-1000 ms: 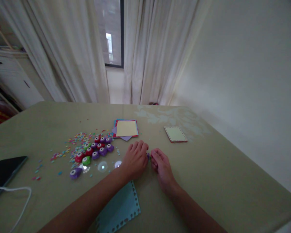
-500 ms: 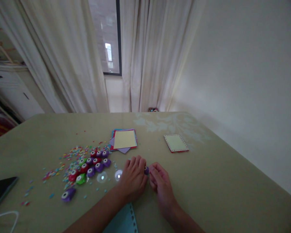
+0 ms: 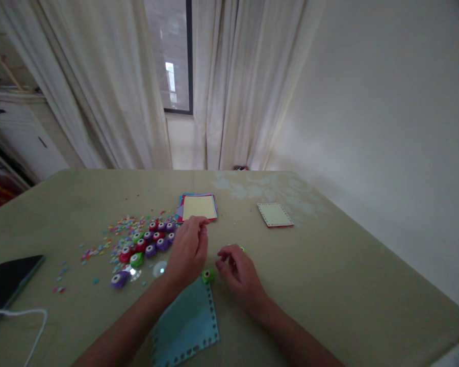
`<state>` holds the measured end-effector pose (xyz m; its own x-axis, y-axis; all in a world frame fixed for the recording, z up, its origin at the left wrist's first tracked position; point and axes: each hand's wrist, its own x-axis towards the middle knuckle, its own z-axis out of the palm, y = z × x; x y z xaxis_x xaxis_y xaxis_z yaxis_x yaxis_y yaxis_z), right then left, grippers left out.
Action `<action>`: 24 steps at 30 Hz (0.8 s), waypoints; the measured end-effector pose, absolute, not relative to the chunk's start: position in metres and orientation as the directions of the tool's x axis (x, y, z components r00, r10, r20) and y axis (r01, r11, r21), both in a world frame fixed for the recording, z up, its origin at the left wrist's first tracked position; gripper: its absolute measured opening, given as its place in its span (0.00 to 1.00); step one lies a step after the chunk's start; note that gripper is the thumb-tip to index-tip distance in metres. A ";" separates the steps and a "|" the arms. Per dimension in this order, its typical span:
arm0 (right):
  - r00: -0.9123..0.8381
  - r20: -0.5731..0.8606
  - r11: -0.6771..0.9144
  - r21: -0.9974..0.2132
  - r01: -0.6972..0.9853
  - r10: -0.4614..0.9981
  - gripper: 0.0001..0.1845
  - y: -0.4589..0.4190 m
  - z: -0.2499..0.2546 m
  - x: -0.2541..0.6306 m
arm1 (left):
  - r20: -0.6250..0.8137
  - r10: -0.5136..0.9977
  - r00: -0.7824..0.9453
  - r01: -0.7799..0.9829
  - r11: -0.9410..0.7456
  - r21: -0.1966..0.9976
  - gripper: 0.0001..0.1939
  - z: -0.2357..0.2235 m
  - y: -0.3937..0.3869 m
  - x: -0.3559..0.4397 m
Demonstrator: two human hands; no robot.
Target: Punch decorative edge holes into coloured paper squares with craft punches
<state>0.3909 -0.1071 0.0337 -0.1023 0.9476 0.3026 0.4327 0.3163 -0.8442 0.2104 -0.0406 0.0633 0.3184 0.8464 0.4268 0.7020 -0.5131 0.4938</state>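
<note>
Over the middle of the table my left hand (image 3: 189,247) hangs with fingers loosely bent, and nothing shows in it. My right hand (image 3: 239,272) is to its right, fingers curled with a gap at the thumb, holding nothing visible. Between the hands a small green craft punch (image 3: 207,276) with an eye-like round top stands at the upper corner of a light blue paper sheet (image 3: 189,318). Punched holes, some heart-shaped, line the sheet's edges. Another green punch (image 3: 243,250) is mostly hidden behind my right hand.
Several purple, red and green punches (image 3: 151,250) cluster at left beside scattered paper bits (image 3: 128,224). A lone purple punch (image 3: 119,279) lies nearer. Two paper stacks (image 3: 199,207) (image 3: 275,214) lie farther back. A dark tablet (image 3: 11,275) and white cable (image 3: 42,326) are at far left.
My hands have come apart, the left moving left and away from me. The purple punch between them is no longer clearly seen. Green punches and more of the blue sheet now show.
</note>
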 end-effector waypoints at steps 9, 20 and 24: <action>-0.293 0.301 0.417 -0.562 0.715 0.907 0.17 -0.105 0.028 0.391 | 0.179 0.910 0.374 0.791 -0.414 0.451 0.24 0.006 -0.112 0.126; -0.245 0.230 0.330 -0.769 0.547 0.942 0.13 -0.117 0.038 0.385 | 0.085 0.907 0.413 0.730 -0.385 0.564 0.13 0.014 -0.111 0.123; -0.330 0.121 0.292 -0.789 0.540 0.936 0.22 -0.124 0.042 0.380 | 0.059 0.904 0.424 0.701 -0.369 0.610 0.14 0.014 -0.111 0.123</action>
